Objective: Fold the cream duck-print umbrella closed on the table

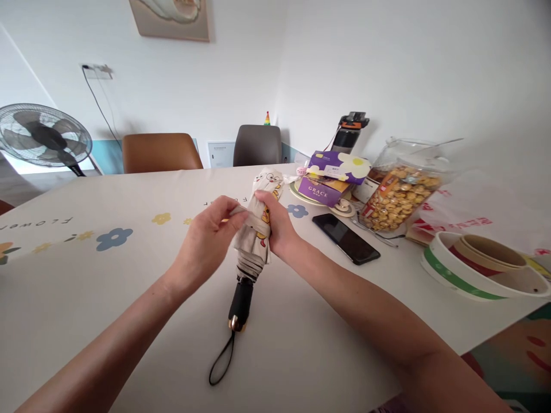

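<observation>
Left hand pinches fabric strap; right hand clasps folded umbrella, fingers mostly hidden. Best pull strap taut.

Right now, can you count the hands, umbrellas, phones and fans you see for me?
Left hand and right hand: 2
Umbrella: 1
Phone: 1
Fan: 1
Total: 5

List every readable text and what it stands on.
"GRACE": purple box; smaller characters beneath are unreadable.
"FLOWER": tablecloth, at the left.
Partly hidden letters: tablecloth, beyond the left hand.
Too small or blurred: print on the purple-and-white packet, snack container, plastic bag and white wall panel.
</observation>
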The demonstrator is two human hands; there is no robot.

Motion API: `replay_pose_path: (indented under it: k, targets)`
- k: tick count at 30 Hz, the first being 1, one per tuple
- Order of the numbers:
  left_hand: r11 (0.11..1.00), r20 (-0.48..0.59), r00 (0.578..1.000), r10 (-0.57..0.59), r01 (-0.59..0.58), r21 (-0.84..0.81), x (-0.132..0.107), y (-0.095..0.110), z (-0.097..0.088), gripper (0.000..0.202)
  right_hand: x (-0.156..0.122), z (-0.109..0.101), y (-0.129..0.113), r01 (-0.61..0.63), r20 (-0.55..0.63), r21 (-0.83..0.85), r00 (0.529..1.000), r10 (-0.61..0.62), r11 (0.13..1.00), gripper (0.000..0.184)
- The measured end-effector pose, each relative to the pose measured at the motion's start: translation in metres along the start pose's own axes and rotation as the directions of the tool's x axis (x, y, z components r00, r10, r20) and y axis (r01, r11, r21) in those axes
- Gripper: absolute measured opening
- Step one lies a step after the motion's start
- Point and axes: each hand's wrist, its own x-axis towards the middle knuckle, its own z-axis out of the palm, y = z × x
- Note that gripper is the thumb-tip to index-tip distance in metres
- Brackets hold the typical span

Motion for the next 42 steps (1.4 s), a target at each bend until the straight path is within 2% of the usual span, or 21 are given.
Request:
replay_pose_path:
  k: [3,5,9,14,16,18,20,22,26,28,31,33,35,37,40,42]
  targets:
    - [0.952,0.059,0.973,-0.225,0.232,-0.198,0.009,-0.012,-0.003,0.02,-0.007,0.006,-0.002,-0.043,0.06,0.019,0.997,0.042,0.999,0.022]
    - [0.906,0.124,0.94,-0.318,0.34,-0.254,0.013,-0.018,-0.004,0.023,-0.01,0.008,-0.004,-0.04,0.077,0.046,0.996,0.036,0.998,0.022]
    - [0.852,0.172,0.92,-0.352,0.391,-0.348,0.013,-0.029,0.001,0.026,-0.011,0.007,-0.004,-0.068,0.099,0.064,0.993,0.061,0.996,0.024]
    - [0.642,0.32,0.835,-0.447,0.549,-0.535,0.009,-0.039,0.014,0.023,-0.009,0.004,-0.002,-0.011,0.097,0.079,0.995,0.003,0.997,0.028]
    - [0.581,0.323,0.83,-0.455,0.551,-0.599,0.008,-0.04,0.018,0.017,-0.009,0.004,-0.003,-0.003,0.095,0.096,0.996,-0.006,0.995,0.027]
    - [0.565,0.307,0.836,-0.455,0.537,-0.627,0.006,-0.039,0.022,0.013,-0.009,0.005,-0.003,-0.006,0.101,0.125,0.995,-0.007,0.992,0.026]
    - [0.558,0.339,0.825,-0.452,0.558,-0.615,0.005,-0.038,0.024,0.018,-0.009,0.004,-0.004,-0.032,0.125,0.144,0.992,0.014,0.989,0.025]
    - [0.523,0.43,0.787,-0.443,0.616,-0.589,0.003,-0.037,0.025,0.029,-0.009,0.002,-0.005,-0.082,0.165,0.139,0.984,0.059,0.987,0.027]
    - [0.443,0.66,0.67,-0.341,0.734,-0.516,-0.001,-0.036,0.025,0.048,-0.01,-0.001,-0.007,-0.104,0.267,0.11,0.961,0.071,0.989,0.034]
    - [0.452,0.697,0.653,-0.298,0.739,-0.499,-0.003,-0.034,0.025,0.051,-0.01,-0.002,-0.009,-0.076,0.321,0.1,0.946,0.04,0.992,0.034]
    - [0.487,0.635,0.709,-0.307,0.691,-0.535,-0.003,-0.032,0.026,0.051,-0.007,0.0,-0.013,-0.051,0.363,0.053,0.931,0.028,0.997,0.034]
    - [0.515,0.556,0.753,-0.353,0.652,-0.556,-0.003,-0.033,0.027,0.05,-0.005,0.001,-0.015,-0.022,0.338,0.005,0.941,0.019,1.0,0.034]
    - [0.576,0.426,0.799,-0.424,0.601,-0.553,-0.002,-0.036,0.029,0.05,-0.003,0.001,-0.014,0.035,0.294,-0.038,0.956,-0.023,0.999,0.033]
    - [0.695,0.249,0.857,-0.45,0.512,-0.506,-0.002,-0.04,0.028,0.049,-0.004,0.003,-0.013,0.098,0.271,-0.066,0.96,-0.077,0.993,0.034]
    - [0.892,0.018,0.939,-0.344,0.333,-0.307,-0.001,-0.043,0.025,0.046,-0.01,0.006,-0.01,0.135,0.269,-0.107,0.958,-0.102,0.985,0.036]
    - [0.956,-0.063,0.964,-0.259,0.247,-0.158,-0.002,-0.04,0.023,0.045,-0.015,0.009,-0.008,0.143,0.269,-0.129,0.957,-0.104,0.981,0.036]
